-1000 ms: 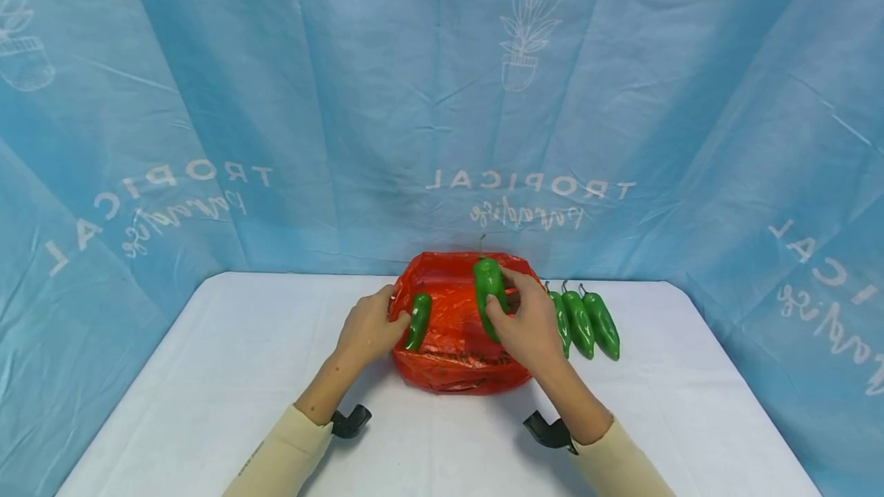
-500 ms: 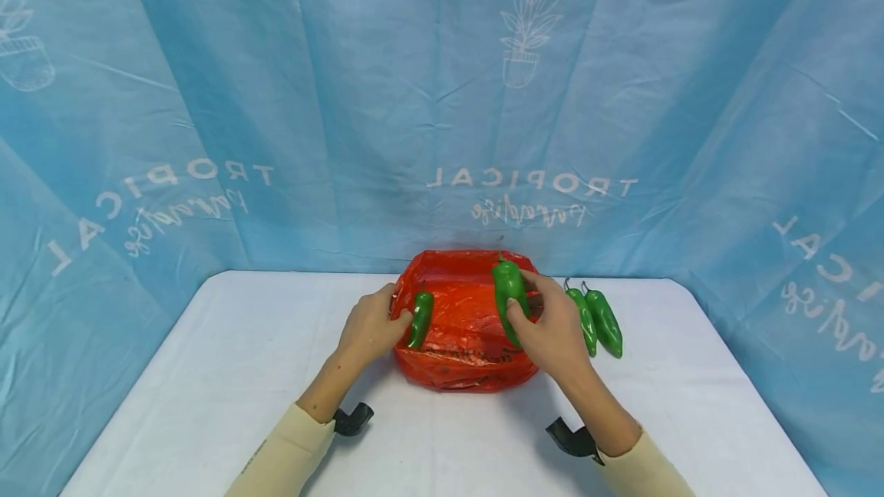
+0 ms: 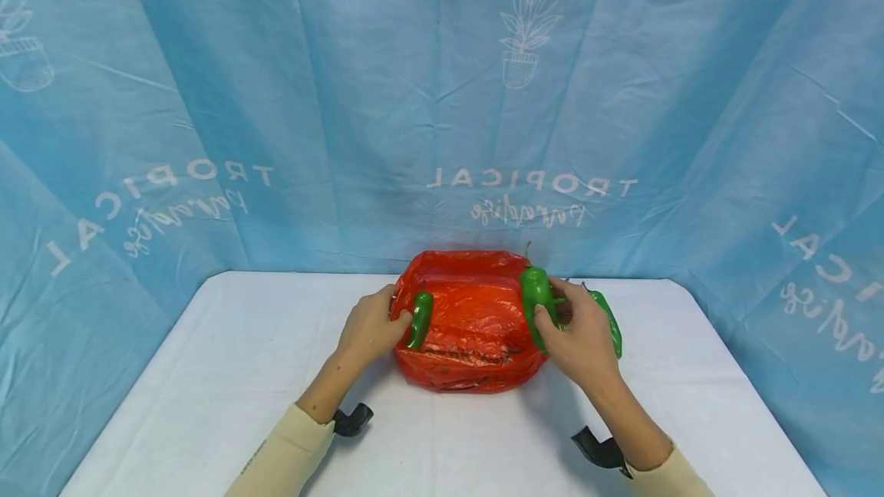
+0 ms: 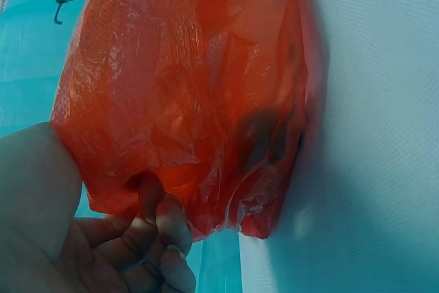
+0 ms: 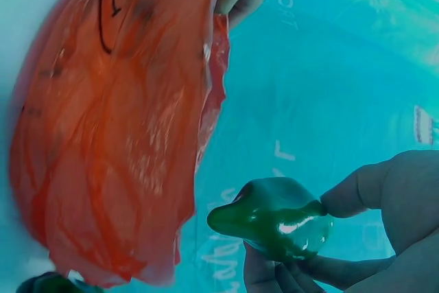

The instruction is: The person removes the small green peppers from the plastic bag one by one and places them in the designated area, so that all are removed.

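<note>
A red plastic bag [image 3: 470, 370] stands on the table with its mouth open. My left hand [image 3: 373, 326] pinches the bag's left rim; in the left wrist view its curled fingers [image 4: 175, 228] lie against the thin plastic. Just inside that rim is a green pepper [image 3: 420, 320], beside the left thumb. With my right hand [image 3: 578, 336] I hold another green pepper [image 3: 535, 294] at the bag's right edge, stem up. The right wrist view shows this pepper's pointed tip [image 5: 223, 219] between thumb and fingers.
One more green pepper [image 3: 611, 328] lies on the white table [image 3: 691, 397], partly hidden behind my right hand. A dark green shape [image 5: 55, 283] shows at the lower left of the right wrist view. A blue printed curtain [image 3: 359, 98] hangs behind and around the table.
My right hand has moved to the right with its pepper, from over the bag's mouth to its right edge, covering more of the peppers on the table. The left hand stays at the rim.
</note>
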Motion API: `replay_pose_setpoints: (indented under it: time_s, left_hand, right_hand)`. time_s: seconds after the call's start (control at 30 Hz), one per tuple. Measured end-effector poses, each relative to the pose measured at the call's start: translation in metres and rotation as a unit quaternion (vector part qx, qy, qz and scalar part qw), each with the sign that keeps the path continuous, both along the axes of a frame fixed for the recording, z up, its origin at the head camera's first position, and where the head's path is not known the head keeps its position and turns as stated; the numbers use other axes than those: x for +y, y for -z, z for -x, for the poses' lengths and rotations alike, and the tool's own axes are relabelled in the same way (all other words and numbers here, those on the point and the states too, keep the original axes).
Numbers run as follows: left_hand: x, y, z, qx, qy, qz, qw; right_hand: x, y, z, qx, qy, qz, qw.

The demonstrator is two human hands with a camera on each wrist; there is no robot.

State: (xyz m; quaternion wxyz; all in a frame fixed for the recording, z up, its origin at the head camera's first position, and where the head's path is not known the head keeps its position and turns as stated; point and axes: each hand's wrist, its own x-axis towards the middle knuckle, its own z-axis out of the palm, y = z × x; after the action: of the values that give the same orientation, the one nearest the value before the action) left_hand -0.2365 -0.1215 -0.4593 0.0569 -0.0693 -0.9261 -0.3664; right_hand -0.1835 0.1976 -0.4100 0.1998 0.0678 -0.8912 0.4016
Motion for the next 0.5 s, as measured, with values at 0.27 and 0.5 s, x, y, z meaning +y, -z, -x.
replay_pose_setpoints:
  time_s: [0.27,0.5]
  left_hand:
    - [0.000,0.001,0.000,0.000,-0.001,0.006,1.0000]
    - [-0.001,0.001,0.001,0.000,-0.001,0.005,1.0000]
  right_hand:
    - [0.019,0.004,-0.001,0.002,0.016,-0.013,0.9998]
    - [0.034,0.011,0.002,-0.002,0.047,-0.042,0.9980]
